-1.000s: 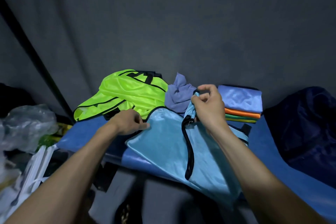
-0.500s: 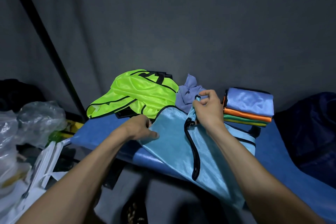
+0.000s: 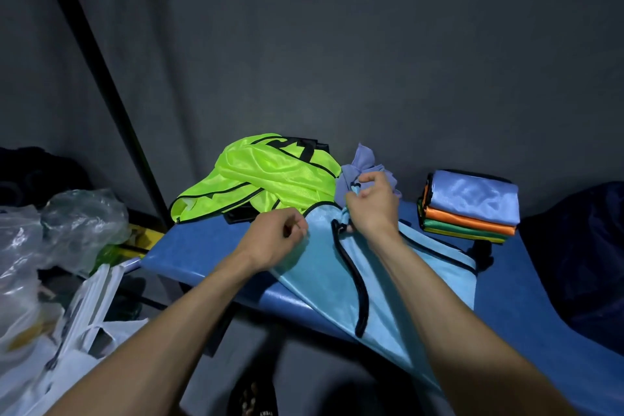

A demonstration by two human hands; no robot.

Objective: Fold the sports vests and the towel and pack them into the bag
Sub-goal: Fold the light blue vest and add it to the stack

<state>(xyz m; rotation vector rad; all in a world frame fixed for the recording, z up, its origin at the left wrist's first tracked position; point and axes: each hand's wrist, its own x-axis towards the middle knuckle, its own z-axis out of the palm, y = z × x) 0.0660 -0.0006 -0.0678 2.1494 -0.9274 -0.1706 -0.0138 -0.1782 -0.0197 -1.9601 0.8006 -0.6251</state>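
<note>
The light-blue sports vest (image 3: 341,277) is spread over the near edge of the blue desk (image 3: 202,248), its lower part hanging off toward the viewer, with black binding tracing the arm and neck openings. The cloth reads as thin, glossy mesh: very light, limp and probably slippery, so a fold is unlikely to hold unless it is pressed flat. The bound edges and shoulder straps are judged the best places to take hold, since the binding gives a firmer line than the loose panel.

The right hand (image 3: 371,206) is at the vest's far end, its fingers curled and pinching a gathered bit of the strap. The left hand (image 3: 273,240) is at the vest's left edge, its fingers curled, thumb and forefinger apparently nipping the bound hem; the contact itself is partly hidden.

Just behind the right hand a crumpled lilac towel (image 3: 363,165) is heaped, soft and unfolded. To its left lies a neon-yellow vest (image 3: 270,179), loose and rumpled, with the same black trim. On the right of the desk a stack of folded vests (image 3: 472,209) is seen, lilac-blue on top, then orange, green and yellow. At the far right a dark navy bag (image 3: 580,253) slumps, its opening not discernible. Plastic bags (image 3: 57,240) are piled beyond the desk on the left.
</note>
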